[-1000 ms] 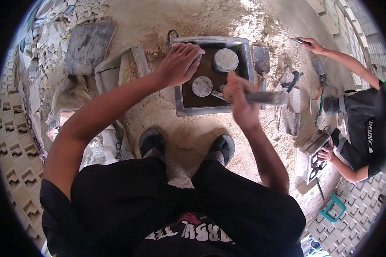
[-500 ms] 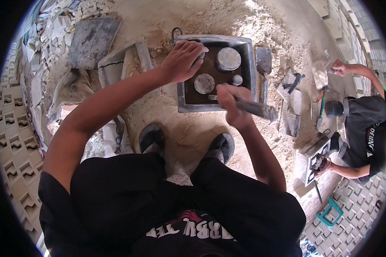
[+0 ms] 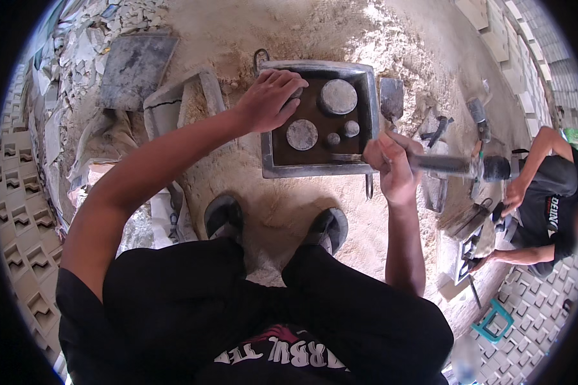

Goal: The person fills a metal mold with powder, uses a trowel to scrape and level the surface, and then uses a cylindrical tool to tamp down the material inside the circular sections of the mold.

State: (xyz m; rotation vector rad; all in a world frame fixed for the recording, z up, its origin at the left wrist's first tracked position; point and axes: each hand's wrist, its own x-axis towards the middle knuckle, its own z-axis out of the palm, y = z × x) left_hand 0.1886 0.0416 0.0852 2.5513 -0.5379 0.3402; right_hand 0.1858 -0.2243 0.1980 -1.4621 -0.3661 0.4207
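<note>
A rectangular grey box frame [image 3: 321, 171] filled with brown, sand-like material lies on the ground before my feet. Two larger round grey discs, one at the upper right [image 3: 338, 97] and one at the lower left [image 3: 302, 135], sit in it. Beside them are two small round knobs [image 3: 351, 129]. At the left side, my left hand [image 3: 270, 99] curls its fingers and thumb about a round grey piece [image 3: 296, 94], mostly covered. My right hand [image 3: 392, 160] grips a tool with a thick dark handle [image 3: 444, 164]; its thin tip [image 3: 347, 157] reaches over the box's lower right part.
A flat shovel-like blade [image 3: 392, 99] lies right of the box. A cracked grey frame [image 3: 183, 96] and dark board [image 3: 138, 69] lie to the left. At the right, a co-worker [image 3: 546, 205] has both hands at a pale mould [image 3: 467, 253]. A teal stool [image 3: 494, 319] stands nearby.
My right hand and the tool have moved right, uncovering a small knob. My left hand stays on the round piece. The co-worker's far hand has come down toward the mould.
</note>
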